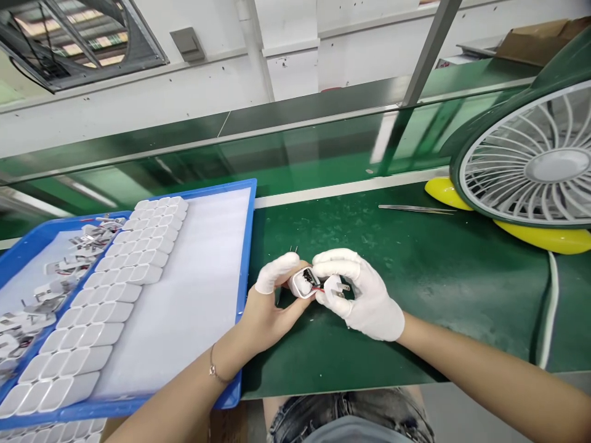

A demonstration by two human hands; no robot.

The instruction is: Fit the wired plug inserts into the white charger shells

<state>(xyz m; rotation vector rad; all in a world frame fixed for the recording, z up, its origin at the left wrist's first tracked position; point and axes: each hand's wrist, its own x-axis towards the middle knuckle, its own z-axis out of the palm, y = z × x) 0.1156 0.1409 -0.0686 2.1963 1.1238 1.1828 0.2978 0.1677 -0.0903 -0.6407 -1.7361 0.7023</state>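
Over the green table, my left hand, with a white cover on one finger, holds a white charger housing whose open end shows a dark circuit board inside. My right hand, in a white glove, grips a white plug cap with metal prongs pointing right. Short red and black wires run between the cap and the housing, which are apart but close together. Part of the cap is hidden by my right fingers.
On the left, a blue tray holds rows of white housings; another blue tray holds wired plug parts. Tweezers lie at the back right, near a green fan with yellow feet and a white cable.
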